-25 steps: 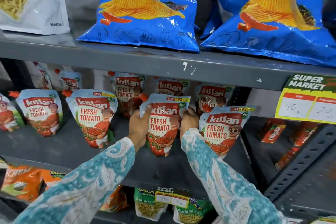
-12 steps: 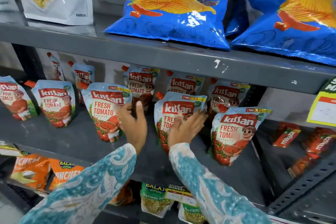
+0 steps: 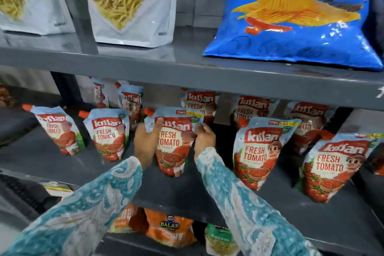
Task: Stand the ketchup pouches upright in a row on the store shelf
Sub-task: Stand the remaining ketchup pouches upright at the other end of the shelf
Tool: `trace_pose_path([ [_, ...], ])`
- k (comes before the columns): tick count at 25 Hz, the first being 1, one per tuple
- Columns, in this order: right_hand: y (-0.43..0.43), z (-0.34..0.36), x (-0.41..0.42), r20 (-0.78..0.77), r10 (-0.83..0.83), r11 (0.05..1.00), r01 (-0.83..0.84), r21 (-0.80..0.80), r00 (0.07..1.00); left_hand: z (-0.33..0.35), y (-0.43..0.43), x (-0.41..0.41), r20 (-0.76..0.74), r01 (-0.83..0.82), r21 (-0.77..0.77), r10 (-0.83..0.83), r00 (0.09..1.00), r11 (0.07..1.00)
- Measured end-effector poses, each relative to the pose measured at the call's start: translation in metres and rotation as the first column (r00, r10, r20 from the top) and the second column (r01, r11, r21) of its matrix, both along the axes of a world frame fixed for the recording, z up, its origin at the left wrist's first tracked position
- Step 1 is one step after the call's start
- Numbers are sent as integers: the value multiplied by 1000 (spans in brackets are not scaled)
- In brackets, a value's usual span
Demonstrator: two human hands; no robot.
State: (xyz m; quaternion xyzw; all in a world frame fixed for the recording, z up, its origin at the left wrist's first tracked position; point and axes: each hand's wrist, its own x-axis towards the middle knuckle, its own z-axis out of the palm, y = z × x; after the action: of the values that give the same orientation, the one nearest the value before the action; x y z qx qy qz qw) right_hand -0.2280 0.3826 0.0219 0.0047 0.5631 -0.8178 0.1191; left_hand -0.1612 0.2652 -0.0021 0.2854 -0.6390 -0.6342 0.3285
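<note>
On the grey shelf [image 3: 62, 164], ketchup pouch [image 3: 173, 141] upright, left hand [image 3: 145, 141] and right hand [image 3: 204, 138] grip clamped on its sides

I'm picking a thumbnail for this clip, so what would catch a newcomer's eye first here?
Probably the two hands, left hand and right hand, gripping a ketchup pouch from both sides at mid-shelf, in the front row of matching red-and-white pouches. Next, the big blue chip bag on the shelf above, upper right.

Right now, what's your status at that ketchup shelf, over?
Left hand and right hand both gripping middle ketchup pouch. Pouch upright on shelf. Neighbouring pouch stands clear. Nothing blocking.
</note>
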Motion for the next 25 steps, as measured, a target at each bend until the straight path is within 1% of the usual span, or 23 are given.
trace_pose_path([
  [2,-7,-4,-6,43,-67,994,70,-86,997,3,-3,-5,-31,46,20,-45,999,999],
  [4,-3,-1,-12,52,-100,990,105,-96,994,2,7,-11,-21,58,54,-57,998,997],
  [7,8,3,-11,97,-171,976,182,-120,981,-2,17,-19,38,109,64,-112,993,992],
  [8,12,5,-10,92,-195,972,205,-111,976,-2,18,-20,39,130,64,-133,990,989],
  [10,14,7,-5,74,-209,974,214,-68,975,-3,20,-21,34,121,68,-123,992,990],
  [13,15,11,2,63,-224,972,227,-53,973,-3,19,-18,7,138,63,-138,990,988],
  [15,14,14,9,69,-245,968,248,-32,967,-2,18,-14,-4,171,96,-171,985,981],
  [16,13,11,12,72,-280,960,280,2,957,-1,18,-12,-13,192,123,-192,981,974],
  [17,12,6,17,58,-329,943,324,79,943,-1,19,-10,-21,206,141,-205,979,968],
  [18,9,0,25,25,-385,903,371,217,922,0,19,-6,-28,200,146,-198,980,969],
  [19,4,-4,40,-14,-451,832,426,355,892,-3,16,-2,-36,159,137,-156,987,978],
  [20,-4,-8,56,-59,-488,769,461,443,871,-7,13,4,-58,91,118,-85,995,989],
  [21,-12,-12,73,-128,-486,732,483,481,865,-16,5,11,-69,-6,106,13,998,994],
  [22,-20,-20,89,-236,-431,732,490,473,871,-22,-4,23,-90,-117,111,127,988,987],
  [23,-30,-26,103,-349,-324,763,461,454,879,-28,-18,37,-117,-236,117,249,961,965],
  [24,-39,-31,112,-417,-183,809,377,450,890,-33,-34,49,-124,-354,101,365,923,930],
  [25,-51,-34,118,-437,-12,846,243,475,899,-39,-53,57,-106,-450,58,454,885,891],
])
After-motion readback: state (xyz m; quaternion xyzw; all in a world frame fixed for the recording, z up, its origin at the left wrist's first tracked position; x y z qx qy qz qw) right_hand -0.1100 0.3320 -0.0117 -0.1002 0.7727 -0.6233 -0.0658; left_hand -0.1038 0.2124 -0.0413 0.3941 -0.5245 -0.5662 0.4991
